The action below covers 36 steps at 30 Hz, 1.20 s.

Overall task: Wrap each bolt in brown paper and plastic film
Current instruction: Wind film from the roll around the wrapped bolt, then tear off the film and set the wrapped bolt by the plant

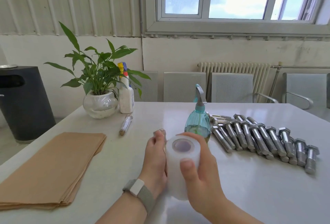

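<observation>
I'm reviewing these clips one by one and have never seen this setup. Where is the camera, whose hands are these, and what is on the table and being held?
There is no machine here: one camera is worn on a person's head, looking forward and down at their own bare hands. The right hand grips a roll of plastic film; the left hand, with a band on its wrist, holds something against the roll, largely hidden. On the white table lie a stack of brown paper at left, a pile of bare bolts at right, one wrapped bolt, a blue spray bottle, a white spray bottle and a potted plant.
</observation>
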Tool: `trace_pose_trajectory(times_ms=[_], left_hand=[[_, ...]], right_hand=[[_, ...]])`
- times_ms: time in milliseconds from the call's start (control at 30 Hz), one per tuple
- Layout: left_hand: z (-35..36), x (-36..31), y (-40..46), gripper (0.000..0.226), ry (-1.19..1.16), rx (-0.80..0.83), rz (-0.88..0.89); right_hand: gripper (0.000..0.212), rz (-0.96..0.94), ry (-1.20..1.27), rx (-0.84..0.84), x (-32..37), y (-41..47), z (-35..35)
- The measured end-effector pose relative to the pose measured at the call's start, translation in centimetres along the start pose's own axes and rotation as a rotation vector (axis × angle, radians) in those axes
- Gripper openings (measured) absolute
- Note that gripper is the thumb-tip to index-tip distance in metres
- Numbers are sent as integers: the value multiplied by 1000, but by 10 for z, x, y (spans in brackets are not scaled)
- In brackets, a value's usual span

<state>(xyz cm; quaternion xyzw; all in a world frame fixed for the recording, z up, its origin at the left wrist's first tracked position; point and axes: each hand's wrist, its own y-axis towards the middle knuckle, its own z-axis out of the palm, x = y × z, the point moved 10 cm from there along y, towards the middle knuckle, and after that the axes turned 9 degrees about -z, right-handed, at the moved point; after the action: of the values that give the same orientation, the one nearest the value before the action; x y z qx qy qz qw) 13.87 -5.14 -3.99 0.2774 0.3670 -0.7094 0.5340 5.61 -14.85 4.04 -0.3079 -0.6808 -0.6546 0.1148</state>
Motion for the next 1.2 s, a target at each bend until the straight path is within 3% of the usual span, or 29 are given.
trace_pose_trajectory(times_ms=[133, 200, 333, 500, 633, 833, 1000, 1200], left_hand=[[-27, -14, 16, 22, 149, -172, 13], [-35, -20, 23, 18, 302, -184, -28], [-44, -68, 62, 17, 785, -327, 13], [-30, -132, 124, 21, 1734, -537, 283], [-35, -132, 163, 21, 2051, -555, 335], [-54, -132, 179, 35, 2137, -737, 355], [-71, -125, 195, 42, 1888, -482, 253], [-73, -135, 190, 43, 1780, -454, 367]], right_hand=[[60, 458, 152, -240, -56, -4, -33], [62, 568, 148, -279, -73, -7, -44], [58, 627, 81, -242, -90, -14, -43], [53, 548, 8, -106, -100, -13, -30], [51, 520, 37, -47, -108, -11, -23], [51, 555, 77, -37, -118, -11, -21], [54, 571, 92, -56, -121, -14, -23], [57, 583, 113, -67, -123, -15, -23]])
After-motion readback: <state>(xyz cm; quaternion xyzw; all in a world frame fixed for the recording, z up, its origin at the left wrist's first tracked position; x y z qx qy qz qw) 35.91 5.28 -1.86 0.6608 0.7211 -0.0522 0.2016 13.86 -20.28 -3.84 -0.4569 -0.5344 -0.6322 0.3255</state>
